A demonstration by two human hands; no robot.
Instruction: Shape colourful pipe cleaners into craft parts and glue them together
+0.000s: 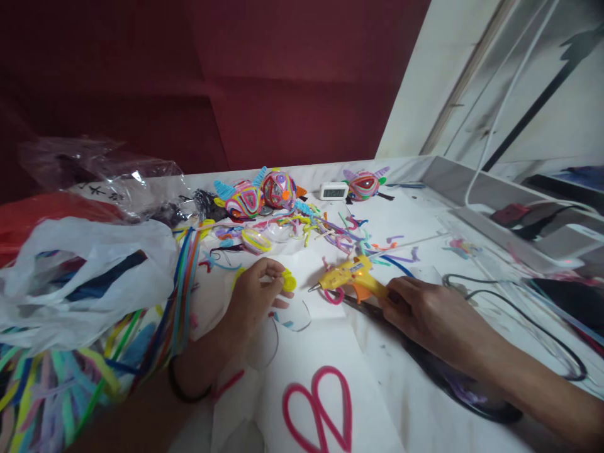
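My left hand (258, 290) pinches a yellow coil of pipe cleaner (288, 281) between thumb and fingers, above white paper. My right hand (418, 314) is wrapped round the handle of a yellow glue gun (349, 272) with an orange trigger. Its metal nozzle points left toward the coil, with a gap between them. Just under the nozzle shows a small pink ring (334, 296). Nearer to me, two joined loops of dark pink pipe cleaner (348, 402) lie on the white paper (287, 358).
Decorated balls (243, 200) stand at the back, another (364, 185) beside a small digital clock (334, 191). Pipe cleaner scraps (330, 233) litter the middle. On the left are a white plastic bag (94, 277) and pipe cleaner bundles (61, 390). A black cable (528, 314) curves at right.
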